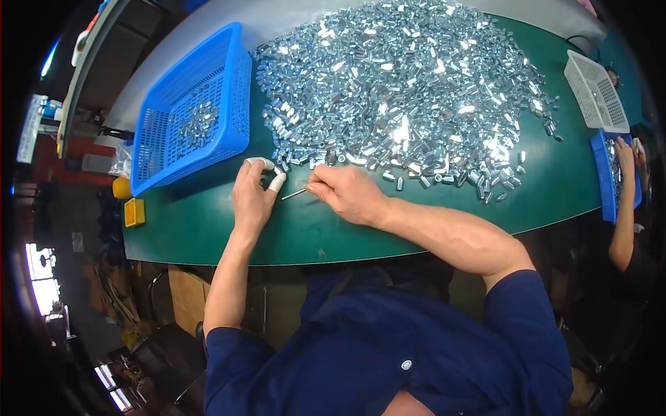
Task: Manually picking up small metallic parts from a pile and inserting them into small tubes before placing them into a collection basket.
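My left hand [251, 194], white covers on its thumb and a fingertip, pinches a small shiny metal sleeve [279, 169] at the near left edge of the heap. Beside it, my right hand [350, 194] is closed on a thin metal rod [294, 194], which points left toward my left thumb. The rod's tip stays apart from the sleeve. Beyond both hands spreads a wide heap of shiny metal sleeves [409, 90], some showing hexagonal sides and round holes.
A blue perforated basket [239, 104] holding some metal pieces stands left on the green table [319, 243]. Near it sits a small yellow box [134, 212]. At the right are a white basket [596, 90] and a blue tray [608, 187], where another person's hands [626, 163] work.
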### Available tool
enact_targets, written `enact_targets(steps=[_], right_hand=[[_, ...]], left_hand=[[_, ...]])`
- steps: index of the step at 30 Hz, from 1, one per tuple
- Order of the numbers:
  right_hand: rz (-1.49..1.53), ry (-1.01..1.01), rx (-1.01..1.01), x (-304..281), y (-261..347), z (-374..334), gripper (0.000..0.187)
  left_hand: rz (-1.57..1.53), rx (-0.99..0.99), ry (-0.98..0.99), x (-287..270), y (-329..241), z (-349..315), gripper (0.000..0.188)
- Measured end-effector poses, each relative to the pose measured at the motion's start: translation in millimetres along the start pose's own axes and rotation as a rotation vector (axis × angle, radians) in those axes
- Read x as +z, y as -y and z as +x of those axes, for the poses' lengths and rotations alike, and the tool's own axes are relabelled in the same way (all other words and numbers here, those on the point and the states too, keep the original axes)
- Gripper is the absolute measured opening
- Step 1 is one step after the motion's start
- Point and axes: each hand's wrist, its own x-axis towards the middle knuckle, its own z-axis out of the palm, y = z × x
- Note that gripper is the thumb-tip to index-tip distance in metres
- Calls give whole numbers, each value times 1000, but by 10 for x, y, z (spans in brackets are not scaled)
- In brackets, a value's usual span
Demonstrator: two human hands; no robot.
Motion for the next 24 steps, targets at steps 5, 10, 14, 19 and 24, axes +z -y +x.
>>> enact_targets(steps=[5, 10, 14, 19, 24], right_hand=[[-89, -53, 27, 16, -42, 12, 13], [-1, -100, 159, 14, -14, 22, 14], [-11, -92, 178, 26, -9, 20, 15], [16, -105, 218, 45, -13, 18, 15], [-38, -143, 143, 35, -23, 21, 11]], left_hand=[[-468, -145, 78, 11, 172, -12, 27], [-980, -286, 208, -12, 121, 78, 30], [-1109, -286, 278, 121, 263, -3, 16], [-1069, -281, 322, 146, 287, -69, 19], [-1065, -257, 364, 118, 236, -32, 22]])
